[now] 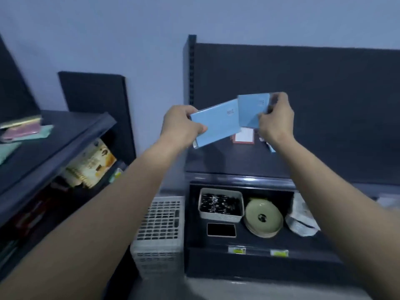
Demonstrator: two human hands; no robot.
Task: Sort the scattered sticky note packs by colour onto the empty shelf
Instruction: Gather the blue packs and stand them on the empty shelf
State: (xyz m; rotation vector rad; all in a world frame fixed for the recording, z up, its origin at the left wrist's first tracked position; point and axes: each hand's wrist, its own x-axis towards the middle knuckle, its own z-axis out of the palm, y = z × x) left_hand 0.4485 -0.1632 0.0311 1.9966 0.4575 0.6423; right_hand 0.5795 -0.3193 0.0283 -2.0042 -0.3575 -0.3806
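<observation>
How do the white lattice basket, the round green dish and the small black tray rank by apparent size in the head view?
1. white lattice basket
2. round green dish
3. small black tray
The basket looks somewhat nearer, yet its lead is clear.

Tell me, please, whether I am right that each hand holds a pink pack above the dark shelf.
Not quite: the packs are blue, not pink. In the head view the left hand holds one blue pack and the right hand the other pack, above the dark shelf.
</observation>
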